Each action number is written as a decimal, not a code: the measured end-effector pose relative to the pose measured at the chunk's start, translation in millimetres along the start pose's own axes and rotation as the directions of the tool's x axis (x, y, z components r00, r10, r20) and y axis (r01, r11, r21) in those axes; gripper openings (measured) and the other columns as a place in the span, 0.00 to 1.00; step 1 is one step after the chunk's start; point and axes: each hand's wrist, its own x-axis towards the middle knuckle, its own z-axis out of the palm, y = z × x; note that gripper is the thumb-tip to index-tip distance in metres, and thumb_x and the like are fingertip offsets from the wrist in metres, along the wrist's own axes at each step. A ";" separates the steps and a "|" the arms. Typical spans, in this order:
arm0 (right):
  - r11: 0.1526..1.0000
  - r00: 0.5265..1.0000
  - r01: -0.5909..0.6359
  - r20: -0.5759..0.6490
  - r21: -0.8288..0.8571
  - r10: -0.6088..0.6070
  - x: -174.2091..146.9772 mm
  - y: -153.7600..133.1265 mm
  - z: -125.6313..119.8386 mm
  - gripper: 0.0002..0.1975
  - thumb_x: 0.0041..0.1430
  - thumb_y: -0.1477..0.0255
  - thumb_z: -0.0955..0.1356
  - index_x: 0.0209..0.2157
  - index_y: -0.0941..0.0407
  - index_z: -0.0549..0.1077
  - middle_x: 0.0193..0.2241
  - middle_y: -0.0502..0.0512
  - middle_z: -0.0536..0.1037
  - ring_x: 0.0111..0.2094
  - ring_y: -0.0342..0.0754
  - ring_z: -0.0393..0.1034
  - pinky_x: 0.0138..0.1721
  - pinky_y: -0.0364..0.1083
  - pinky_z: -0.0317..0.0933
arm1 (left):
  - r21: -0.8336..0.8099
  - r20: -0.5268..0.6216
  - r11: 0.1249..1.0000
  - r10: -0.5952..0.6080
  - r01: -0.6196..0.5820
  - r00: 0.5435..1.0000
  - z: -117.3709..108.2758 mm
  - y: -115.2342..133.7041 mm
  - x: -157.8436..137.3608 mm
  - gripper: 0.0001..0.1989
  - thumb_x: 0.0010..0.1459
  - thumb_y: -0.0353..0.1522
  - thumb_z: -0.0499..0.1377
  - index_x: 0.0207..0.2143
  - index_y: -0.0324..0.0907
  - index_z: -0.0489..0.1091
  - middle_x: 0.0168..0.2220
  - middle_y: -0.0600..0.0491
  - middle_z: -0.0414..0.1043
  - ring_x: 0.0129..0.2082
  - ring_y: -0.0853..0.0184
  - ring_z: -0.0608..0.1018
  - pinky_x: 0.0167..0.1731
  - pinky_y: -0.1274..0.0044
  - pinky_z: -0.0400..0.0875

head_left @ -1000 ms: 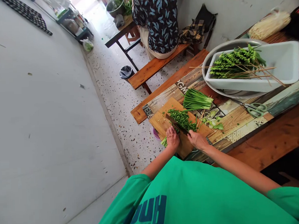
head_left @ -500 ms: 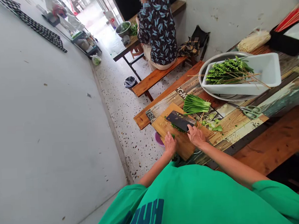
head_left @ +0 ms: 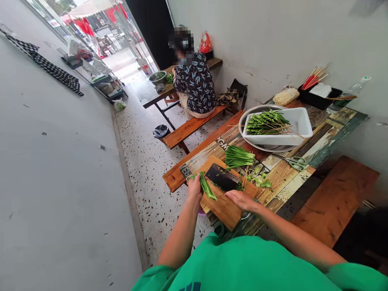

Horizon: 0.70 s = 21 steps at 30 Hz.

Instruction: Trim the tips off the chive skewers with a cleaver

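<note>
A short bundle of green chives [head_left: 208,187] is gripped at one end by my left hand [head_left: 194,189], tilted over the left side of the wooden cutting board [head_left: 227,208]. My right hand [head_left: 240,200] hovers near the board's right side with its fingers stretched out, holding nothing. Between the hands and slightly beyond lies a dark cleaver [head_left: 221,177], flat on the board with green bits around it. A larger bunch of chives [head_left: 238,156] rests on the table just past the board. Trimmed leaf scraps [head_left: 259,178] lie to the right.
A white plastic tub [head_left: 304,122] of skewered greens [head_left: 266,123] sits in a metal basin [head_left: 242,122]. Green-handled scissors [head_left: 297,163] lie nearer. A black box [head_left: 310,98] holds red-ended sticks. Wooden benches [head_left: 339,199] flank the table. Another person [head_left: 196,85] sits at a farther table.
My right hand has let go of the cleaver, which now lies on the board. My left hand has lifted a bundle of chives at the left. The camera view has tilted up.
</note>
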 end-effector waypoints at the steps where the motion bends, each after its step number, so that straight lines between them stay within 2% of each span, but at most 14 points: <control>1: 0.990 0.995 0.094 0.024 0.102 -0.097 -6.1 -3.6 -2.9 0.20 0.69 0.62 0.55 0.42 0.54 0.75 0.39 0.53 0.79 0.40 0.44 0.71 0.42 0.42 0.62 | -0.011 0.023 0.999 -0.036 0.037 0.999 8.8 0.4 -3.5 0.05 0.54 0.32 0.60 0.32 0.38 0.69 0.21 0.51 0.73 0.26 0.61 0.80 0.27 0.73 0.76; 3: 0.911 0.965 0.230 0.045 0.342 -0.260 -19.2 -9.6 -7.2 0.20 0.68 0.60 0.57 0.44 0.56 0.75 0.37 0.53 0.79 0.38 0.44 0.72 0.40 0.43 0.63 | -0.021 0.082 0.994 -0.103 0.105 0.991 26.8 0.3 -10.9 0.06 0.55 0.32 0.60 0.32 0.37 0.69 0.21 0.49 0.74 0.25 0.60 0.80 0.27 0.71 0.76; 4: 0.869 0.957 0.241 0.042 0.432 -0.286 -25.8 -11.9 -9.6 0.20 0.68 0.61 0.57 0.44 0.57 0.74 0.34 0.53 0.80 0.35 0.44 0.73 0.38 0.43 0.64 | -0.024 0.109 0.991 -0.127 0.130 0.986 35.8 0.4 -14.5 0.06 0.56 0.32 0.59 0.32 0.37 0.70 0.22 0.48 0.74 0.25 0.60 0.80 0.27 0.70 0.76; 6: 0.853 0.973 0.205 -0.007 0.479 -0.230 -38.8 -14.8 -17.9 0.21 0.67 0.62 0.56 0.42 0.58 0.74 0.28 0.53 0.79 0.30 0.44 0.72 0.34 0.43 0.65 | -0.027 0.183 0.984 -0.169 0.176 0.969 52.9 1.6 -20.9 0.08 0.58 0.33 0.56 0.32 0.36 0.70 0.24 0.45 0.75 0.24 0.60 0.79 0.28 0.68 0.77; 8: 0.903 0.973 0.205 -0.180 0.378 -0.146 -51.4 -14.4 -32.3 0.20 0.67 0.63 0.56 0.42 0.58 0.75 0.30 0.55 0.79 0.31 0.46 0.72 0.36 0.45 0.65 | -0.038 0.302 0.976 -0.196 0.217 0.933 68.2 4.8 -26.0 0.10 0.59 0.34 0.54 0.33 0.35 0.71 0.26 0.45 0.76 0.24 0.62 0.79 0.30 0.68 0.78; 9: 0.935 0.945 0.217 -0.302 0.281 -0.128 -57.3 -12.7 -41.3 0.19 0.66 0.63 0.57 0.43 0.58 0.75 0.33 0.57 0.79 0.35 0.48 0.73 0.39 0.47 0.66 | -0.044 0.372 0.971 -0.203 0.235 0.906 75.0 7.0 -27.9 0.11 0.60 0.34 0.53 0.33 0.35 0.71 0.26 0.45 0.76 0.24 0.63 0.78 0.31 0.67 0.78; 11: 0.976 0.856 0.210 -0.494 0.064 -0.152 -66.8 -5.9 -59.1 0.19 0.65 0.63 0.60 0.48 0.58 0.74 0.41 0.62 0.78 0.43 0.52 0.71 0.47 0.51 0.64 | -0.045 0.507 0.961 -0.213 0.273 0.835 86.9 11.8 -30.5 0.14 0.61 0.35 0.51 0.33 0.36 0.72 0.27 0.46 0.76 0.25 0.64 0.78 0.34 0.68 0.78; 12: 0.981 0.824 0.194 -0.539 -0.022 -0.175 -69.8 -1.0 -66.3 0.20 0.65 0.62 0.60 0.51 0.58 0.73 0.43 0.64 0.77 0.46 0.54 0.70 0.49 0.53 0.63 | -0.041 0.559 0.957 -0.216 0.286 0.801 92.1 14.0 -31.5 0.14 0.62 0.36 0.50 0.33 0.36 0.72 0.28 0.46 0.76 0.26 0.64 0.78 0.35 0.68 0.78; 13: 0.978 0.811 0.190 -0.548 -0.083 -0.204 -71.5 4.5 -71.6 0.22 0.64 0.61 0.61 0.53 0.58 0.71 0.45 0.65 0.76 0.48 0.56 0.69 0.50 0.54 0.63 | -0.037 0.600 0.955 -0.215 0.296 0.770 96.7 15.8 -32.5 0.16 0.63 0.36 0.49 0.33 0.37 0.73 0.29 0.45 0.77 0.28 0.64 0.79 0.37 0.68 0.77; 15: 0.966 0.823 0.228 -0.507 -0.123 -0.259 -71.1 16.1 -75.9 0.23 0.64 0.60 0.62 0.55 0.58 0.70 0.48 0.65 0.75 0.49 0.56 0.68 0.50 0.54 0.64 | -0.023 0.652 0.957 -0.205 0.289 0.730 104.4 17.6 -34.9 0.18 0.63 0.38 0.48 0.35 0.37 0.73 0.34 0.44 0.77 0.35 0.62 0.79 0.42 0.66 0.76; 18: 0.954 0.844 0.295 -0.454 -0.055 -0.287 -66.8 31.0 -72.7 0.20 0.67 0.62 0.59 0.50 0.57 0.73 0.43 0.63 0.77 0.44 0.52 0.72 0.45 0.52 0.66 | 0.069 0.643 0.982 -0.180 0.177 0.744 111.9 15.8 -41.2 0.23 0.63 0.45 0.48 0.43 0.38 0.74 0.41 0.41 0.76 0.44 0.55 0.78 0.46 0.60 0.73; 21: 0.929 0.833 0.357 -0.483 0.099 -0.269 -65.1 40.8 -73.7 0.21 0.68 0.63 0.56 0.44 0.55 0.76 0.35 0.59 0.78 0.36 0.48 0.73 0.38 0.47 0.67 | 0.152 0.610 0.986 -0.150 0.071 0.778 116.8 11.7 -48.3 0.33 0.59 0.56 0.47 0.47 0.39 0.73 0.43 0.38 0.75 0.48 0.48 0.76 0.45 0.54 0.71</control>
